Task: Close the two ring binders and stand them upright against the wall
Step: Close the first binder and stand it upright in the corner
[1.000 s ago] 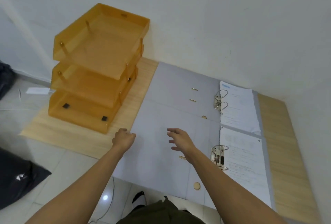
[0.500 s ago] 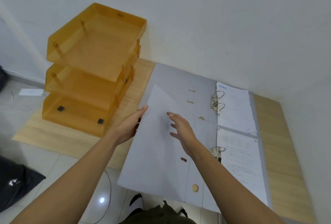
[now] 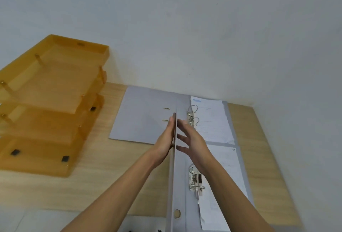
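Two grey ring binders lie on a wooden board by the wall. The far binder (image 3: 142, 118) is spread flat with its rings (image 3: 193, 115) and papers (image 3: 212, 120) showing. The near binder (image 3: 182, 191) has its left cover raised on edge, seen as a thin vertical line. My left hand (image 3: 165, 144) presses flat against the cover's outer side. My right hand (image 3: 192, 142) rests with spread fingers against its inner side, above the near rings (image 3: 196, 180) and the sheets (image 3: 227, 185).
A stack of three orange plastic letter trays (image 3: 51, 102) stands at the left on the wooden board (image 3: 103, 176). The white wall (image 3: 185, 37) runs behind and along the right. Light floor tiles (image 3: 46, 220) show below the board's front edge.
The near binder's left cover went from lying flat to standing upright, lifted by my left hand. My right hand moved against its inner face. The camera moved closer.
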{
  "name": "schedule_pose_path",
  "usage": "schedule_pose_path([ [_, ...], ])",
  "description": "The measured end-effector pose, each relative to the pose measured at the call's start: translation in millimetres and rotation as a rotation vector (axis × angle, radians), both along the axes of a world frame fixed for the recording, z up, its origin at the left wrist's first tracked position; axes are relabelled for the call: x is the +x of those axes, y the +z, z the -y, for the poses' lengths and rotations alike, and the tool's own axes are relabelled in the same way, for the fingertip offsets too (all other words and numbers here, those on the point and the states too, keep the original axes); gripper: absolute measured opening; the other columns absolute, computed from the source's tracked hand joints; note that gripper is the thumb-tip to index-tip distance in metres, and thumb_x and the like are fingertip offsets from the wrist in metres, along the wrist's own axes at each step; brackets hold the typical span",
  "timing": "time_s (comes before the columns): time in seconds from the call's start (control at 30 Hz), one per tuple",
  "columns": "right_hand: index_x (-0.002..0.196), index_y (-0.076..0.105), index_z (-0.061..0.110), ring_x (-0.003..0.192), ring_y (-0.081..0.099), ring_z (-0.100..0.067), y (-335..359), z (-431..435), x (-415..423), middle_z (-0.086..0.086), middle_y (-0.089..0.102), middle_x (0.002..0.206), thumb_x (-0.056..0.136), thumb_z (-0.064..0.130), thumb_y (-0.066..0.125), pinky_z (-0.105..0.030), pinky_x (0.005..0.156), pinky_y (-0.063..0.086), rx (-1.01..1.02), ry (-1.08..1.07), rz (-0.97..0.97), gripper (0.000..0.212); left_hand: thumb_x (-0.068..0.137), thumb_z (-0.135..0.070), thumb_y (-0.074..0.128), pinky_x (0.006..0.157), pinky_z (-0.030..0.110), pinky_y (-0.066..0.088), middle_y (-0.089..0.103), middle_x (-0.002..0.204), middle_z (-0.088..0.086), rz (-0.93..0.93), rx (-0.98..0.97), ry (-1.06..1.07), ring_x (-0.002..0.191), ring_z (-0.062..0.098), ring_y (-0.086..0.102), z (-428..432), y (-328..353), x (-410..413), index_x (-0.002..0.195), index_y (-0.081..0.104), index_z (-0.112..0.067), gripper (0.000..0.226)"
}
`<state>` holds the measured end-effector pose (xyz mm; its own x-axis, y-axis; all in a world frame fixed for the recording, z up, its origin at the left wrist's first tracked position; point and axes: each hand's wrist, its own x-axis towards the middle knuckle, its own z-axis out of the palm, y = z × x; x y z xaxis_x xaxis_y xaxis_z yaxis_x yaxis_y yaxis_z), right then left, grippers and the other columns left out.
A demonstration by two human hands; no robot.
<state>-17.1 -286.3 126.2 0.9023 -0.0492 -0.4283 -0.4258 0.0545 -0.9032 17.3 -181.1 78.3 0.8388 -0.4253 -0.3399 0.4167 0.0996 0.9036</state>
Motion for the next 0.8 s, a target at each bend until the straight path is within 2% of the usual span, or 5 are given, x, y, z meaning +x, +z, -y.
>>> schedule_pose_path([
  [0.1, 0.142, 0.055, 0.039, 0.131, 0.058, -0.014, 2, 29, -9, 0.014, 0.06, 0.143, 0.1, 0.052, 0.049, -0.039, 0.1, 0.055, -0.061, -0.004, -0.008, 0.044, 0.097, -0.071, 0.02, 0.106, 0.019, 0.031, 0.045, 0.127, -0.043, 0.04, 0.104, -0.072, 0.114, -0.026, 0.045, 28, -9, -6, 0.111, 0.049, -0.083, 0.034],
  [0.13, 0.146, 0.052, 0.035, 0.133, 0.058, -0.017, 2, 41, -12, 0.01, 0.06, 0.145, 0.099, 0.051, 0.051, -0.045, 0.106, 0.052, -0.089, -0.008, -0.016, 0.05, 0.1, -0.067, 0.02, 0.106, 0.016, 0.03, 0.042, 0.134, -0.042, 0.051, 0.125, -0.094, 0.117, -0.027, 0.043, 38, -15, -8, 0.124, 0.043, -0.079, 0.036],
  [0.3, 0.138, 0.06, 0.026, 0.117, 0.07, -0.018, -5, 101, -26, 0.004, 0.073, 0.128, 0.094, 0.028, 0.067, -0.047, 0.105, 0.054, -0.212, -0.064, -0.011, 0.045, 0.107, -0.05, 0.024, 0.127, 0.047, -0.001, -0.015, 0.17, -0.012, 0.187, 0.402, -0.259, 0.157, 0.017, -0.013, 74, -50, -15, 0.162, -0.006, -0.035, 0.064],
  [0.6, 0.115, 0.072, 0.011, 0.094, 0.073, -0.024, -51, 207, -55, -0.013, 0.077, 0.116, 0.086, 0.007, 0.074, -0.035, 0.085, 0.059, -0.456, -0.193, -0.102, 0.028, 0.096, -0.067, 0.034, 0.119, 0.065, 0.001, -0.02, 0.168, -0.018, 0.347, 0.839, -0.336, 0.156, 0.017, -0.019, 104, -108, -29, 0.159, -0.007, -0.046, 0.078],
  [0.8, 0.128, 0.066, 0.001, 0.111, 0.071, -0.034, -103, 267, -67, -0.017, 0.072, 0.126, 0.086, 0.012, 0.078, -0.049, 0.099, 0.057, -0.445, -0.269, -0.212, 0.046, 0.093, -0.065, 0.047, 0.123, 0.06, 0.017, -0.021, 0.169, -0.014, 0.397, 0.962, -0.334, 0.154, 0.017, -0.025, 116, -119, -50, 0.162, -0.002, -0.039, 0.088],
])
